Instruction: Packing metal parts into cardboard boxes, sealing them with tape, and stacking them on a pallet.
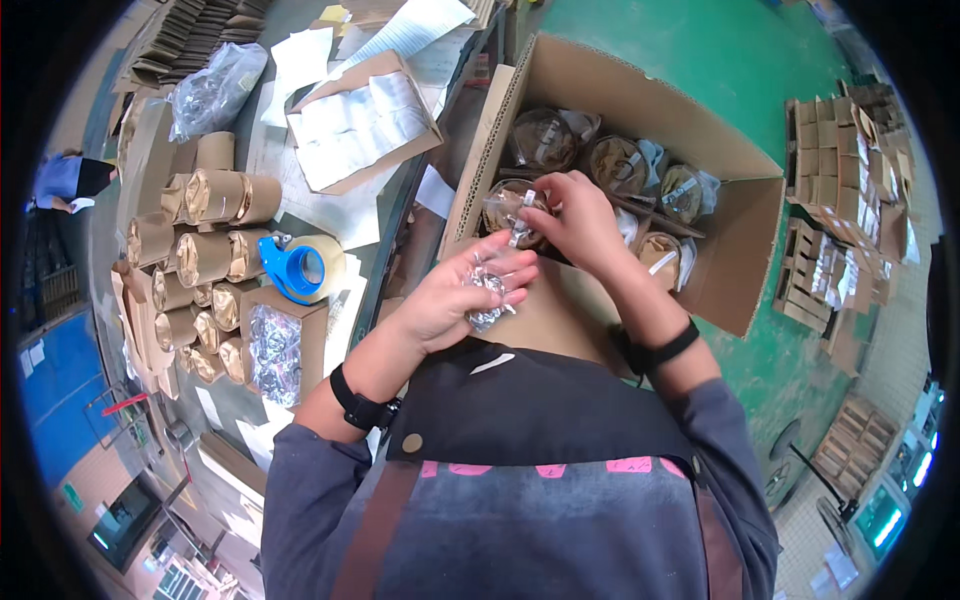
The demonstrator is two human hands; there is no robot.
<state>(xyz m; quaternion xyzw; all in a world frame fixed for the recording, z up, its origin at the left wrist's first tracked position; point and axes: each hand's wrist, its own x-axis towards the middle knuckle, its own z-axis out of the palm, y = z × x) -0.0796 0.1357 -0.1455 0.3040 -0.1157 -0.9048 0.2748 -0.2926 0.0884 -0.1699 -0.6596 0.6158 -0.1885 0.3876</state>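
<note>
Left hand (pixel 450 298) palm up, fingers curled round shiny clear packets (pixel 488 303) near the edge of the open carton (pixel 735 250). Right hand (pixel 585 225) reaches over it, thumb and forefinger close together at a bagged bundle (pixel 500 204); whether they pinch it, I cannot tell. Blue tape dispenser (pixel 271 263) to my left.

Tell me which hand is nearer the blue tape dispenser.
Left. The left hand is to the right of the blue tape dispenser; the right hand is farther right, over the open carton.
</note>
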